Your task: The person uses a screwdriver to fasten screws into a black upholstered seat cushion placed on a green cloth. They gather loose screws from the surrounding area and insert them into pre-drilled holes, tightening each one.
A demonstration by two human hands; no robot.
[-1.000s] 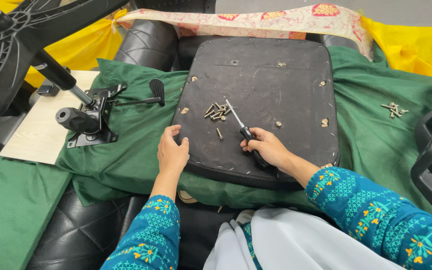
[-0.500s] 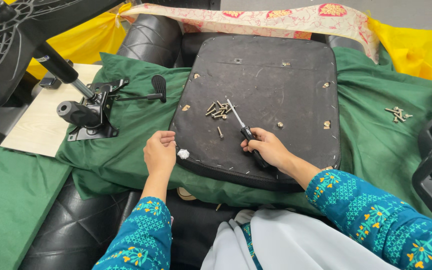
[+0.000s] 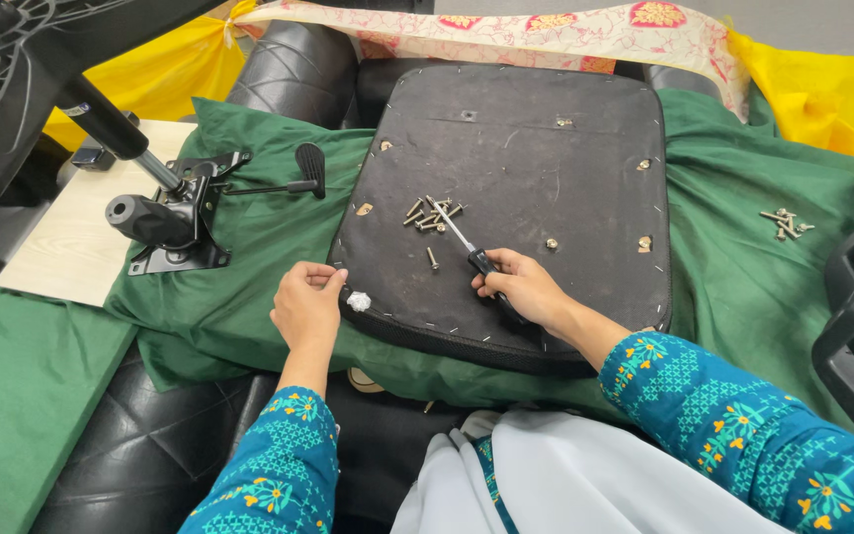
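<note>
Since half a second ago, the left hand (image 3: 306, 309) has slid left to the near-left corner of the black padded chair-seat underside (image 3: 536, 188), its curled fingers touching the edge by a small white scrap (image 3: 359, 301). Right hand (image 3: 524, 289) grips a black-handled screwdriver (image 3: 469, 247), tip by the loose silver screws (image 3: 429, 215). The seat lies on green cloth (image 3: 259, 227).

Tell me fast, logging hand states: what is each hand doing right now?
Left hand: curled fingers on the near-left edge of the black seat panel, holding nothing else visible.
Right hand: closed around the screwdriver handle.
</note>
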